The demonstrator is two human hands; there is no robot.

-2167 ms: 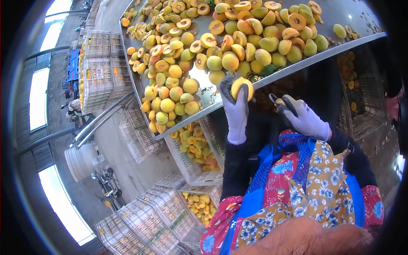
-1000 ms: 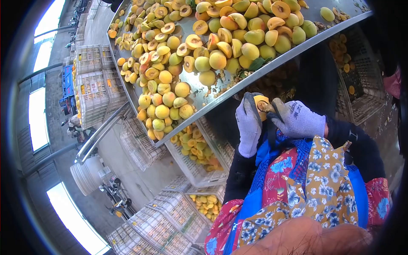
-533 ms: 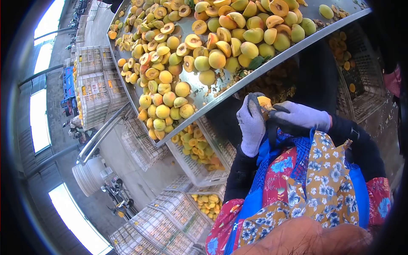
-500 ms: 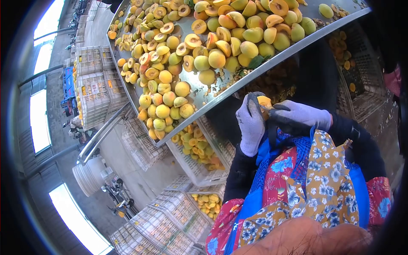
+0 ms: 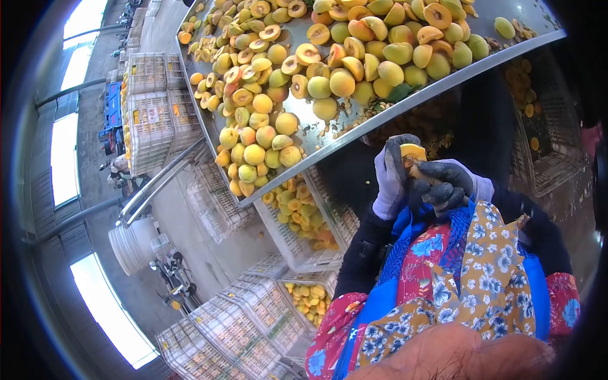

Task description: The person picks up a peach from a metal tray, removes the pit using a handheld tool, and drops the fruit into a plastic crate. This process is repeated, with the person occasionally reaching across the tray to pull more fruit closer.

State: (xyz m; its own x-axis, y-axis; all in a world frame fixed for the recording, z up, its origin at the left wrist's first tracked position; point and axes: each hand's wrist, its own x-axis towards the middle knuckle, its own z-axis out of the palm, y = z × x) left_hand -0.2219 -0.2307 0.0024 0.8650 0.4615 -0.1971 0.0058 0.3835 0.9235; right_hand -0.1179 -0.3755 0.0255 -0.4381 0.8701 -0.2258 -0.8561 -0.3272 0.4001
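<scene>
My left hand [image 5: 391, 174], in a pale lilac glove with dark fingers, grips a yellow peach half [image 5: 413, 151] in front of my chest. The cut face shows a brownish hollow where the stone sits. Close against it is my right hand [image 5: 453, 183], gloved alike, its dark fingers curled and touching the fruit's lower edge. Whatever those fingers hold, if anything, is hidden. Both hands are just below the rim of a metal table [image 5: 354, 134], which bears a heap of whole and halved yellow peaches [image 5: 272, 95].
Under the table's left corner stands a white crate [image 5: 288, 237] with peach halves. Stacked crates [image 5: 221, 323] fill the lower left, others [image 5: 152, 114] stand farther off. On the right is another crate [image 5: 551, 152] with some halves. A motorbike [image 5: 174, 282] and white tub [image 5: 130, 247] stand left.
The fingers of my right hand have curled in and turned, showing their dark tips. The peach half has tipped so its hollow shows more. The whole view has shifted slightly.
</scene>
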